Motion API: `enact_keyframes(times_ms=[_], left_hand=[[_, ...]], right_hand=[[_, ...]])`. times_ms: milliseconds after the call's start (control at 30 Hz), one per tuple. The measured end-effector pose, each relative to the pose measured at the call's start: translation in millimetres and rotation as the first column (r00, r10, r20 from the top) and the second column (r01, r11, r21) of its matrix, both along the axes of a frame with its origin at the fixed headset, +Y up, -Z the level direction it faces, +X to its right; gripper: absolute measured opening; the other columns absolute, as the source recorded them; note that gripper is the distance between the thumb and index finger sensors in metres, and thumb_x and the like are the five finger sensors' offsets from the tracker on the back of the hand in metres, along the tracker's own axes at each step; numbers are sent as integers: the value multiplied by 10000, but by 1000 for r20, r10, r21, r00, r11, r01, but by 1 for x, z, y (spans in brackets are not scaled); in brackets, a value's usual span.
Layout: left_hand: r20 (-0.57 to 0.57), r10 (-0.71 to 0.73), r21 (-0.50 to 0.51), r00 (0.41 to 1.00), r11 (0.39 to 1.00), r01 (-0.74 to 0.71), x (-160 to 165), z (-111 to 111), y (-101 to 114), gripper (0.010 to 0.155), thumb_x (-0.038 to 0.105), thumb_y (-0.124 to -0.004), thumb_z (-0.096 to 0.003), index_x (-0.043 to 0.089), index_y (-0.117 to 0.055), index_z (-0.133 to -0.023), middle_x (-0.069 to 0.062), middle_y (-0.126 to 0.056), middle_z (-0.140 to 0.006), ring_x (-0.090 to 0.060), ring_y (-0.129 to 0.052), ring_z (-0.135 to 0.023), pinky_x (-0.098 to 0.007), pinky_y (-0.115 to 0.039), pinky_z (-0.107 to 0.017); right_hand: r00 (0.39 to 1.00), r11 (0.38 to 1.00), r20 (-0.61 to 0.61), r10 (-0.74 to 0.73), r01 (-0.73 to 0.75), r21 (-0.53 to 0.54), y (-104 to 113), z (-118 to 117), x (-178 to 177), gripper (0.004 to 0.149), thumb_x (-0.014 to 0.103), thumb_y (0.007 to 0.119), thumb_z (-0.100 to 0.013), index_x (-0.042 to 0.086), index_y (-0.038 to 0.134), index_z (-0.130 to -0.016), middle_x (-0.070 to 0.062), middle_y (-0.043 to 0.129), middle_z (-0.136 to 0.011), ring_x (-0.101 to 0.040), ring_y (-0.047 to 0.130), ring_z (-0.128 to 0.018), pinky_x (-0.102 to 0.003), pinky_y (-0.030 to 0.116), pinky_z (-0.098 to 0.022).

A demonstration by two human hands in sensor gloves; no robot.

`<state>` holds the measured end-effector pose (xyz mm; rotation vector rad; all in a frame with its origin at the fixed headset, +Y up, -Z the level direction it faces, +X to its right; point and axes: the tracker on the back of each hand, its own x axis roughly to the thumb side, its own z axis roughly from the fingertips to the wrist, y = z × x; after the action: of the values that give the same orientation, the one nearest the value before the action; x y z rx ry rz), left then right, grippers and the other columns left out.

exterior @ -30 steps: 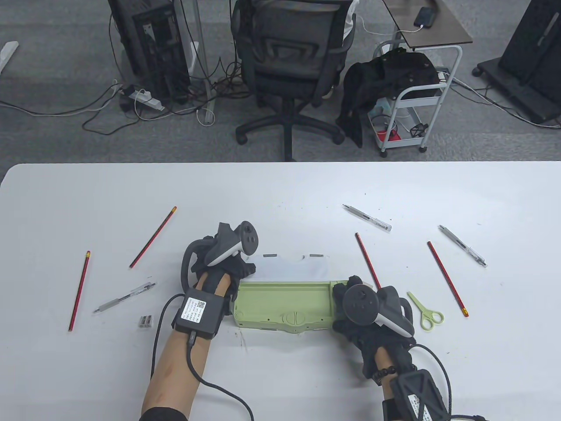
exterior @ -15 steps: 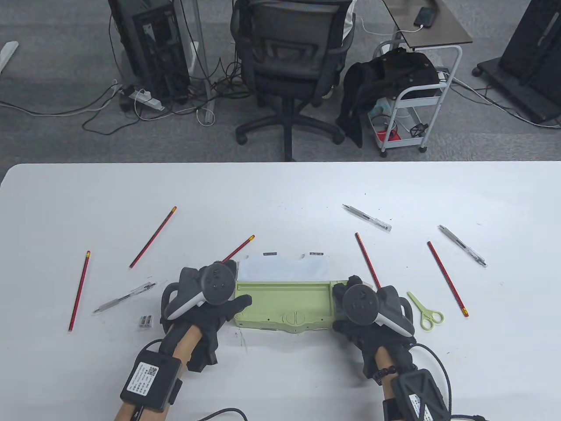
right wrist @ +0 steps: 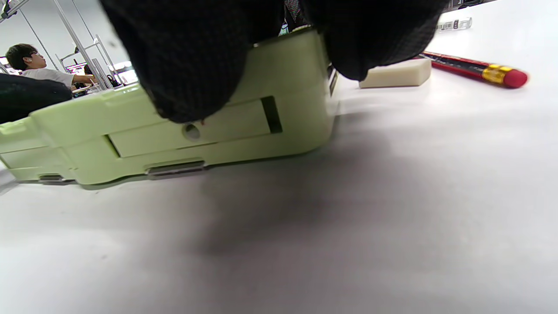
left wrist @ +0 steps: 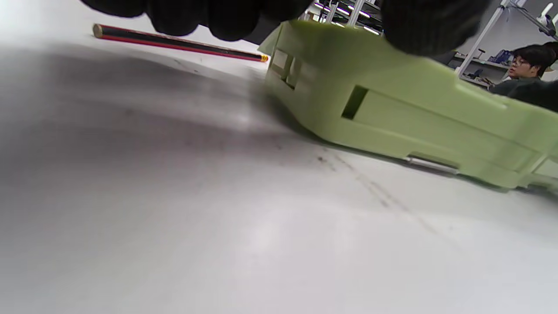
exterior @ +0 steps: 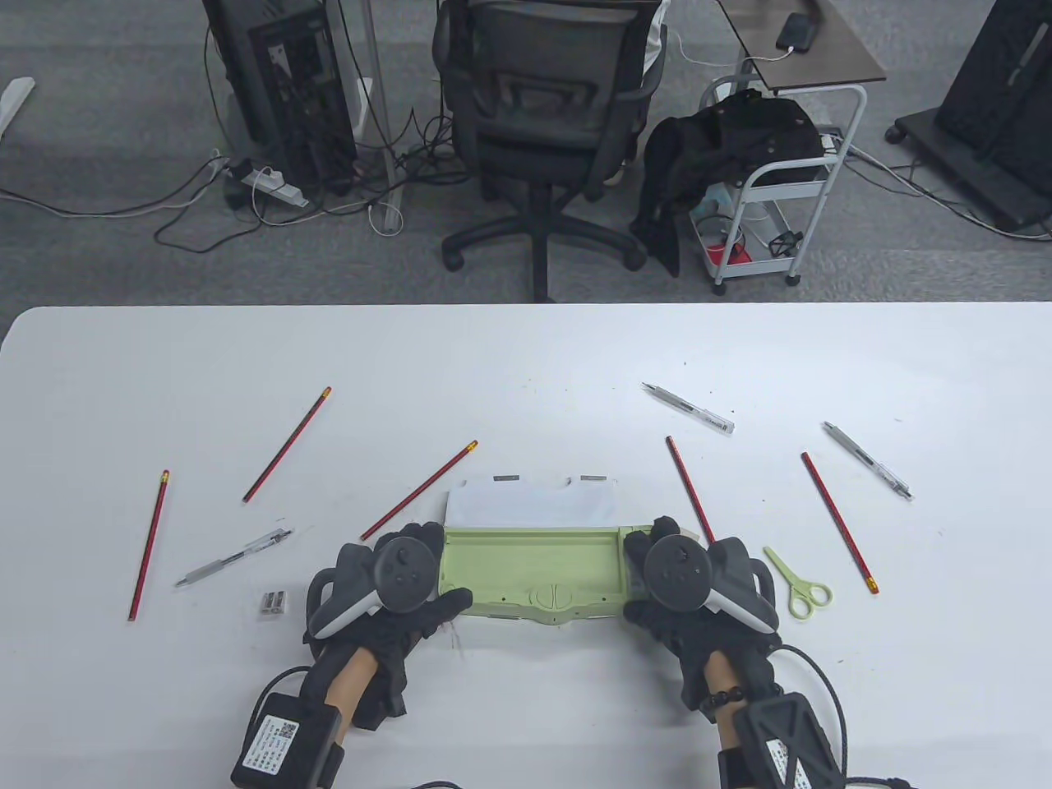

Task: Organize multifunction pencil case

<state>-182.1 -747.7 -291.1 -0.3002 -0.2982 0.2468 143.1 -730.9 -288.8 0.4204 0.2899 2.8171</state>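
The light green pencil case (exterior: pixel 530 571) lies open near the table's front edge, with its white lid (exterior: pixel 530 503) folded flat behind it. My left hand (exterior: pixel 440 575) grips the case's left end, thumb on the front edge. In the left wrist view, black fingertips (left wrist: pixel 209 17) curl over the case (left wrist: pixel 392 109). My right hand (exterior: pixel 637 575) grips the right end, and its fingers (right wrist: pixel 192 56) wrap the case (right wrist: pixel 174 131). Red pencils (exterior: pixel 419 490) (exterior: pixel 689 489) lie close on either side of the case.
More red pencils (exterior: pixel 288 444) (exterior: pixel 149 544) (exterior: pixel 838 522), pens (exterior: pixel 234 557) (exterior: pixel 689 408) (exterior: pixel 867 460), green scissors (exterior: pixel 799 582) and a small sharpener (exterior: pixel 274 602) lie scattered. A white eraser (right wrist: pixel 394 73) sits just right of the case. An office chair (exterior: pixel 542 123) stands beyond the table.
My left hand has drawn back from the lid's left corner to the case's left end, uncovering a red pencil. The right hand and the case have stayed put.
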Motion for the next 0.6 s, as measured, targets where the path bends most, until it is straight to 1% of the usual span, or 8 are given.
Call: enact_keyframes(times_ms=[167, 467, 600], left_hand=[[13, -17, 14, 1000, 1000, 17, 2, 0, -1, 901, 575, -667, -493, 50, -355, -1155, -281, -480, -1212, -588, -535, -1077, -745, -511, -699], [49, -103, 59, 993, 993, 100, 8, 1, 2, 896, 585, -651, -492, 38, -390, -1153, -286, -504, -1208, -585, -535, -1083, -751, -510, -699], [50, -141, 68, 989, 988, 138, 11, 1, 5, 894, 591, -654, -490, 42, -410, -1153, -276, -520, -1210, -582, -537, -1087, -755, -510, -699]], right_hand=[[1000, 1000, -3, 8, -8, 2, 0, 0, 0, 803, 348, 879, -441, 58, 500, -1087, -370, 356, -1086, -534, 697, -934, -567, 682, -699], [1000, 1000, -1, 6, -6, 1, 0, 0, -1, 807, 346, 881, -438, 65, 495, -1088, -366, 347, -1089, -537, 689, -937, -572, 676, -701], [1000, 1000, -2, -9, 9, -17, -1, 0, 1, 810, 345, 873, -451, 62, 472, -1096, -368, 322, -1091, -551, 659, -946, -590, 653, -703]])
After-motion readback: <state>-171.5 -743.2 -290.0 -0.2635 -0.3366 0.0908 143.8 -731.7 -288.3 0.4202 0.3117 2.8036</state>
